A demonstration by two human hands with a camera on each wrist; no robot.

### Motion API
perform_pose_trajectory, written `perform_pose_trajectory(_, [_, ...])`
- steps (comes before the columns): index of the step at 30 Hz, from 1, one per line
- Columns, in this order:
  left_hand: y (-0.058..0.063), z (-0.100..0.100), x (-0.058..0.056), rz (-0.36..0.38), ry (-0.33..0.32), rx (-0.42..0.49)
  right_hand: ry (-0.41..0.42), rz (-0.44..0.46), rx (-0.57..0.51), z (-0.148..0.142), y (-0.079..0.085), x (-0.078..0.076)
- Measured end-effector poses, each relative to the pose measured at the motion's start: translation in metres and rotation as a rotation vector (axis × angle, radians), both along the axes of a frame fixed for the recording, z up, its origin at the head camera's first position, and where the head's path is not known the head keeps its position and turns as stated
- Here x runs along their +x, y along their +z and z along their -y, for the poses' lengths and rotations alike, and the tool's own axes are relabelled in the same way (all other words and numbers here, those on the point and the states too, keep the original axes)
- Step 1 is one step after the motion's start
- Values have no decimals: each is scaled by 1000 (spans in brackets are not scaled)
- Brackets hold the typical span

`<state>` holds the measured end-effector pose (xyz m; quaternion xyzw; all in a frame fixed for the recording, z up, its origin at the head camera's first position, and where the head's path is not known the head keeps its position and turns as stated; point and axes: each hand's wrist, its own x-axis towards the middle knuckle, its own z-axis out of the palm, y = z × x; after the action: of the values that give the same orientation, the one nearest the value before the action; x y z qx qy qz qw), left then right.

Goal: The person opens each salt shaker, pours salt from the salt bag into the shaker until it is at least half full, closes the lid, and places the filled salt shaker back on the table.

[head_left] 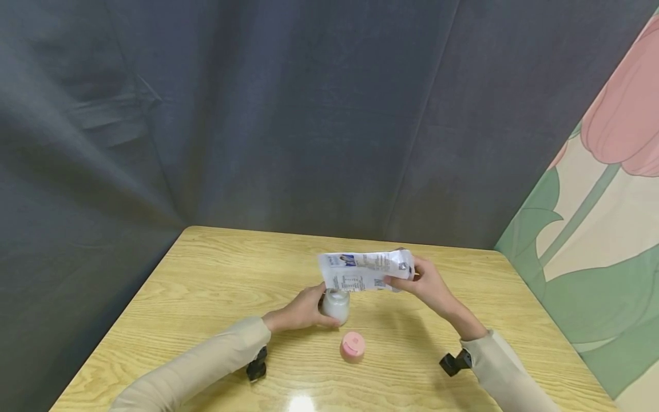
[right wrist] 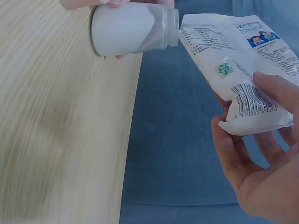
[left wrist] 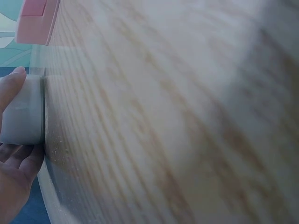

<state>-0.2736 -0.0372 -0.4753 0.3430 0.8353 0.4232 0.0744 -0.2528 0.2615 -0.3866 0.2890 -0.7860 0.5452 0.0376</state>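
A clear glass jar point(head_left: 336, 309) with white contents stands on the table, and my left hand point(head_left: 304, 309) grips it round the side. In the right wrist view the white fill point(right wrist: 121, 30) reaches most of the way up, higher along one side of the glass. My right hand point(head_left: 428, 286) pinches a white printed bag point(head_left: 362, 270) at its far end, thumb on the face and fingers beneath. The bag lies nearly level above the table, its other end right at the jar's mouth. A barcode point(right wrist: 254, 99) shows near the right thumb.
A round pink lid point(head_left: 353, 346) sits on the wooden table point(head_left: 231, 269) just in front of the jar. Dark curtain point(head_left: 329, 114) hangs behind the table's far edge. Tulip-patterned cloth point(head_left: 607, 246) borders the right side.
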Motion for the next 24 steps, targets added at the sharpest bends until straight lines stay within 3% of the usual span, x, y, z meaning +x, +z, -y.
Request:
perform_pose_trajectory(12, [-2, -1, 0, -43, 49, -48, -20, 61, 16, -9, -10, 1])
perform_pose_trajectory(24, [0, 0, 3, -35, 47, -55, -12, 55, -9, -14, -22, -1])
